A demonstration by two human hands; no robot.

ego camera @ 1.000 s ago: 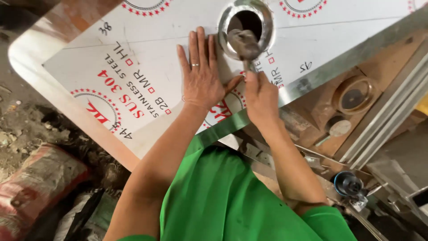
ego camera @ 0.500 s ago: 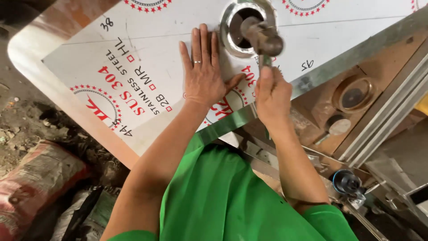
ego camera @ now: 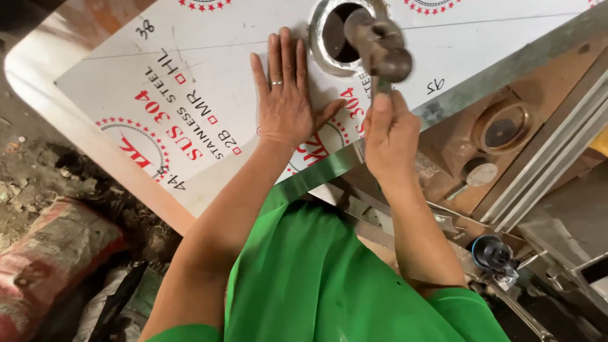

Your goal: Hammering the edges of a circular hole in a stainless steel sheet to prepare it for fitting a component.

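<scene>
1. Left hand (ego camera: 286, 101): open, palm down, fingers spread flat on the white film-covered steel sheet (ego camera: 209, 69).
2. Right hand (ego camera: 389, 136): fist closed around the handle of a hammer (ego camera: 379, 45), whose head is raised above the knuckles.
3. Round hole (ego camera: 339, 38): cut in the sheet, just beyond the left fingertips, beneath the hammer head.
4. Metal bar (ego camera: 500, 69): crosses the sheet edge, right of the right hand.

Brown workbench (ego camera: 456, 145) as landmark — round metal ring (ego camera: 503, 126) on it, dirty sack (ego camera: 57, 253) far left below, black knob (ego camera: 493, 252) just below.
</scene>
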